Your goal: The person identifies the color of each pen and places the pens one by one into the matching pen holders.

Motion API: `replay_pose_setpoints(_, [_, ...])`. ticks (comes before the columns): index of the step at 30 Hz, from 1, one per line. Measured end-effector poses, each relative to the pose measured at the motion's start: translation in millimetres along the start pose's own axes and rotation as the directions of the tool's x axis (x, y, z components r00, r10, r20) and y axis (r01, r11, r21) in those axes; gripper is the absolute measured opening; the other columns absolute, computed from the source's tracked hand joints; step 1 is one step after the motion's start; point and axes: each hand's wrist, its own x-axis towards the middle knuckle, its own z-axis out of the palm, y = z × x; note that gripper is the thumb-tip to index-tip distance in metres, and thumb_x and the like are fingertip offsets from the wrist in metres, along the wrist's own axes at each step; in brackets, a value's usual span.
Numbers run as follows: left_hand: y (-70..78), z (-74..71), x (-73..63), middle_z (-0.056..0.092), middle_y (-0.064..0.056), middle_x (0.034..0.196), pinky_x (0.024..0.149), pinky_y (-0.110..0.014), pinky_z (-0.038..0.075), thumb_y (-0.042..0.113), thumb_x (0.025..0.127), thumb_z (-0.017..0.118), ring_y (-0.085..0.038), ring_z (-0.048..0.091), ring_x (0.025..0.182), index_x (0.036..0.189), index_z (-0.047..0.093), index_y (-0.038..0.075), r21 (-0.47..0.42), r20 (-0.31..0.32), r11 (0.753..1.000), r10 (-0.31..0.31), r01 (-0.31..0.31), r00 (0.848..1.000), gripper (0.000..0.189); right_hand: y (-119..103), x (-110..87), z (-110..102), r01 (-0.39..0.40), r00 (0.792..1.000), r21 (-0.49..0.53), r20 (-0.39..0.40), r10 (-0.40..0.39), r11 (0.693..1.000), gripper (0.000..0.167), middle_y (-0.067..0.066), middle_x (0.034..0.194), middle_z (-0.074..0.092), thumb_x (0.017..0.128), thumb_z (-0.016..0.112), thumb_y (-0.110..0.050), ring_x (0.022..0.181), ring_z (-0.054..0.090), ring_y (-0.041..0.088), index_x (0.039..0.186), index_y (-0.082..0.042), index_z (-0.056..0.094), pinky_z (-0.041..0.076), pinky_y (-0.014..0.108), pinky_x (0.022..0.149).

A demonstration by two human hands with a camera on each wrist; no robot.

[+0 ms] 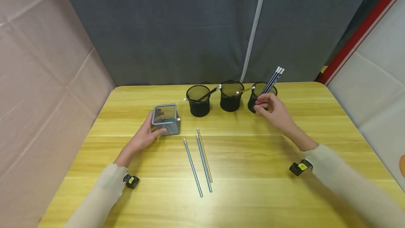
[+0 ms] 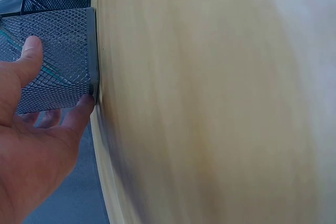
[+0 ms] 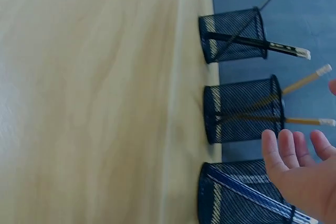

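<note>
My left hand (image 1: 148, 133) grips a grey square mesh pencil holder (image 1: 172, 128), with thumb and fingers on its sides. A teal pencil (image 2: 51, 72) shows through the mesh. At the right, my right hand (image 1: 274, 111) is beside a round black mesh cup (image 3: 247, 182). Dark blue striped pencils (image 1: 272, 81) lean in that cup, eraser ends up. In the right wrist view the fingers (image 3: 287, 148) are apart from the pencils and the thumb stands away from them. The head view hides part of this cup behind the hand.
A middle black cup (image 1: 230, 104) holds yellow pencils (image 3: 304, 121). The left black cup (image 1: 200, 109) holds dark pencils (image 1: 209, 93). Two teal pencils (image 1: 193, 167) and a gold pencil (image 1: 205, 156) lie on the wooden table (image 1: 253, 192). A grey curtain (image 1: 164, 31) hangs behind.
</note>
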Motion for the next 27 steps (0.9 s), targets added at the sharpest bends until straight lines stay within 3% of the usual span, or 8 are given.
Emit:
replay_pose_setpoints(5, [0.2,0.0,0.2,0.031,-0.024,0.157,0.118,-0.055,0.024,0.006,0.099,0.066,-0.045,0.030,0.144,0.160,0.015,0.008,-0.006,0.003,1.000,0.008,-0.008,1.000,0.080,6.1,0.7,10.5,-0.086,0.994,-0.106,0.061,0.093,0.991,0.039,0.029,0.122,0.056,0.101,0.063,-0.007,0.101,0.062,0.020,0.129,0.014,0.045,0.057,0.023,0.082])
replay_pose_setpoints(11, [1.3,0.1,0.8,0.031,-0.025,0.157,0.117,-0.056,0.026,0.005,0.099,0.066,-0.046,0.031,0.143,0.160,0.016,0.007,-0.010,0.003,1.000,0.011,-0.011,1.000,0.079,14.6,3.4,24.0,-0.160,0.975,-0.081,0.144,0.170,0.984,0.037,0.025,0.113,0.059,0.100,0.062,-0.003,0.098,0.066,0.035,0.127,0.016,0.044,0.060,0.044,0.082])
replay_pose_setpoints(14, [2.3,-0.1,1.1,0.030,-0.025,0.158,0.116,-0.056,0.027,0.005,0.099,0.066,-0.046,0.030,0.143,0.160,0.015,0.007,-0.005,0.003,1.000,0.006,-0.006,1.000,0.079,17.1,4.9,30.6,-0.176,0.963,-0.092,0.188,0.191,0.980,0.037,0.024,0.109,0.062,0.099,0.063,-0.003,0.095,0.066,0.041,0.126,0.016,0.046,0.061,0.044,0.080])
replay_pose_setpoints(27, [1.8,-0.2,0.2,0.028,-0.025,0.159,0.116,-0.056,0.027,0.005,0.099,0.066,-0.045,0.028,0.144,0.161,0.013,0.008,-0.018,0.006,1.000,-0.008,0.009,1.000,0.082,13.6,13.3,78.0,-0.271,0.914,-0.094,0.289,0.287,0.958,0.042,0.021,0.103,0.062,0.093,0.070,-0.004,0.083,0.070,0.037,0.125,0.014,0.050,0.063,0.042,0.069])
